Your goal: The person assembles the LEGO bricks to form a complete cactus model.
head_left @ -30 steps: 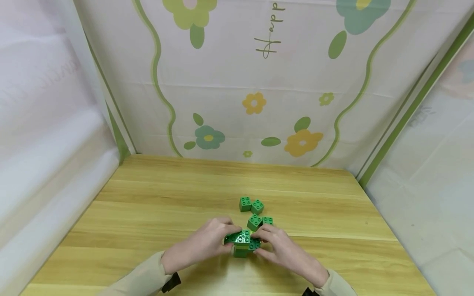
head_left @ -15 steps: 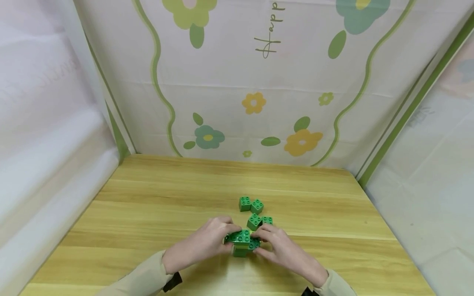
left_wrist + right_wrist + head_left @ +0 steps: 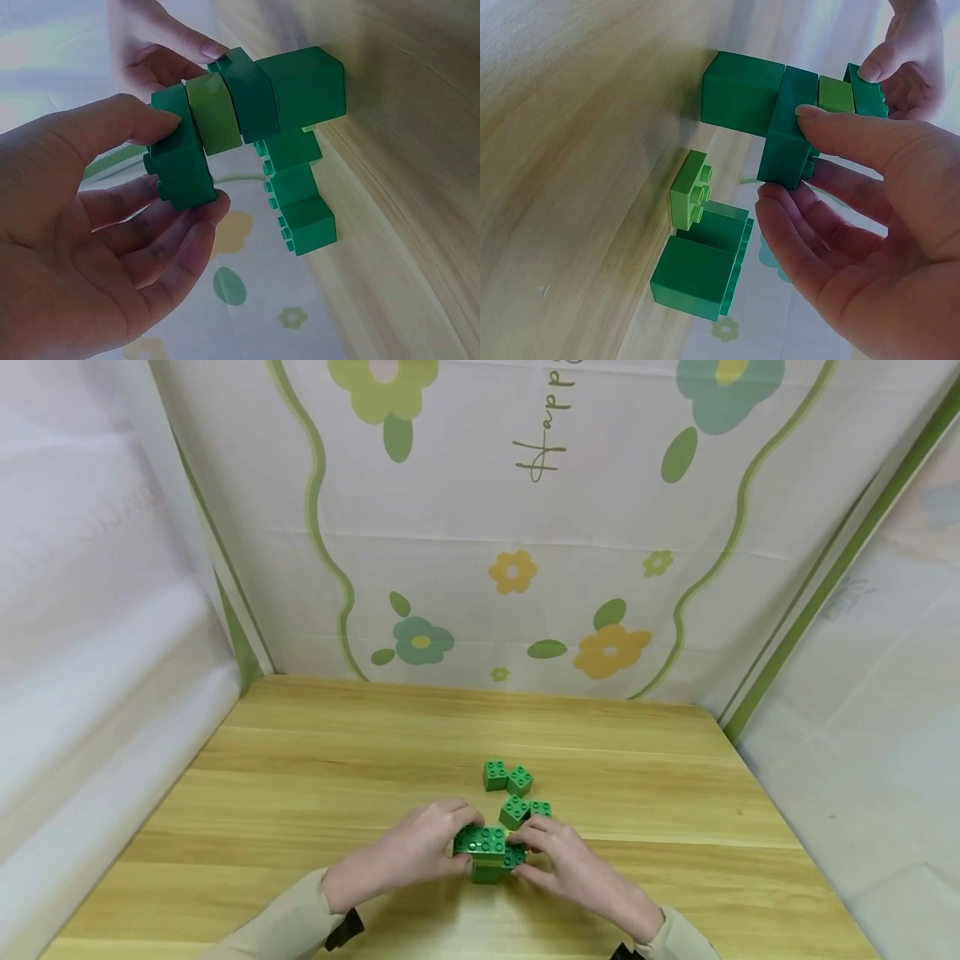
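Observation:
A small stack of toy building bricks (image 3: 486, 872) stands upright on the table between my hands. It has a green block at the bottom, a dark green brick (image 3: 786, 120) above, then a light green brick (image 3: 215, 112) and a dark green top brick (image 3: 177, 146). My left hand (image 3: 423, 843) pinches the top brick's overhanging left end, thumb on the near side, fingers on the far side. With thumb and fingers, my right hand (image 3: 562, 853) holds the lower dark green brick where it juts out to the right. My fingers hide parts of both bricks.
Behind the stack lie several loose green bricks (image 3: 514, 811), two of them farther back. A light green brick (image 3: 688, 191) with studs sits near them in the right wrist view. The wooden table (image 3: 337, 735) meets a flowered cloth (image 3: 450, 527) at its far edge.
My left fingers have drawn slightly to the left along the top brick, so more of its studs show. The right hand and the loose bricks look unchanged.

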`<state>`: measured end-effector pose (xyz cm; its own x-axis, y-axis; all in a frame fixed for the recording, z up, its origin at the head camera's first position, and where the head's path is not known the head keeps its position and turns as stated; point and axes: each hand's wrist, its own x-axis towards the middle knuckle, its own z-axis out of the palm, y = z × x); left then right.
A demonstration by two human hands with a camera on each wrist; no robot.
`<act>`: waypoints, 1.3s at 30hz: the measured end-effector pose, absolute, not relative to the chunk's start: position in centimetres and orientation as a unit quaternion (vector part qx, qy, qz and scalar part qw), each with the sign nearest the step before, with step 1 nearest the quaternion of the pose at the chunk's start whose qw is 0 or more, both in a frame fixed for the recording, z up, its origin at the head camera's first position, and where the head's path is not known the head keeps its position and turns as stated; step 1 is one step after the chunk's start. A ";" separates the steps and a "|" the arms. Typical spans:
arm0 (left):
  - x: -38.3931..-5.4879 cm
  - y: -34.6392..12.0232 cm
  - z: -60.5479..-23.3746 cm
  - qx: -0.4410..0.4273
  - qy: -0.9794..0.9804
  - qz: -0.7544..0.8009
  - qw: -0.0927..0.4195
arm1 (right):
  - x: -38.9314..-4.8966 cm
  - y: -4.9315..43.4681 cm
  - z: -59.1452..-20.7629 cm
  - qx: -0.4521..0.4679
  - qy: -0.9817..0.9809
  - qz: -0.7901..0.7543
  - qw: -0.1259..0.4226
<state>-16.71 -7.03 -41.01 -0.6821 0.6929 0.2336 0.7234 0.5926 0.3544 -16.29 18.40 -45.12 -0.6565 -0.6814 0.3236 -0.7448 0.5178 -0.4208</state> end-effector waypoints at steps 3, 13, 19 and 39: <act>-16.7 -7.2 -40.9 -0.396 -0.893 -0.210 0.031 | -16.3 18.4 -45.1 0.412 -0.869 0.268 0.062; -16.9 -7.5 -40.7 -0.403 -0.888 -0.220 0.025 | -16.4 18.4 -45.2 0.416 -0.865 0.272 0.067; -17.3 -7.6 -40.6 -0.398 -0.884 -0.245 0.019 | -16.3 18.4 -45.0 0.412 -0.868 0.269 0.063; -20.8 -7.7 -40.8 -0.358 -0.881 -0.303 0.060 | -16.2 18.4 -44.9 0.412 -0.871 0.260 0.065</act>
